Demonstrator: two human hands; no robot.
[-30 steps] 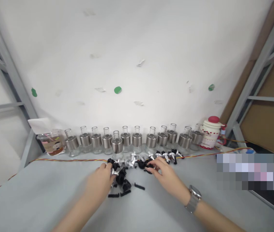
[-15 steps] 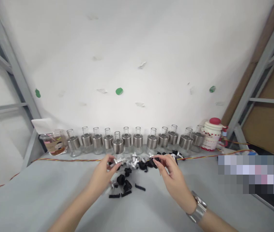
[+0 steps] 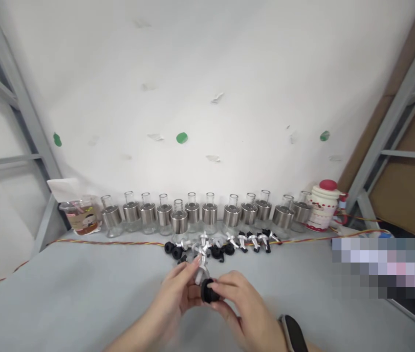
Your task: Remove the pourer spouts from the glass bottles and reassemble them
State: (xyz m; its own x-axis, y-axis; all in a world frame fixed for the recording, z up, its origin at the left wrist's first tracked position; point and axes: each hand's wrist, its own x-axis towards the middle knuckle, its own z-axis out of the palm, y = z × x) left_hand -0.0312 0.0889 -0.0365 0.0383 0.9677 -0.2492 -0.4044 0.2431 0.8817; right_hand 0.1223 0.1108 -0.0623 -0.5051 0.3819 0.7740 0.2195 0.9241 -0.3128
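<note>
My left hand (image 3: 174, 296) is closed around a silver pourer spout (image 3: 201, 270) with a pale lower end, tilted toward the right hand. My right hand (image 3: 244, 305) pinches a round black rubber stopper (image 3: 209, 291) between thumb and fingers. The stopper is right by the spout's lower end; whether they touch I cannot tell. Just beyond my hands lies a loose pile of silver spouts (image 3: 253, 239) and black stoppers (image 3: 177, 253). My hands hide the nearer part of this pile.
Several glass bottles (image 3: 209, 213) with metal collars stand along the white wall. A twisted red-yellow wire (image 3: 112, 242) crosses the grey table (image 3: 64, 288) before them. At the left is a plastic cup (image 3: 82, 217), at the right a white jar (image 3: 320, 208) with a red top.
Both hands have come back from the pile toward me and together at the middle. The right brought the black stopper, the left the silver spout. The view has shifted slightly.
</note>
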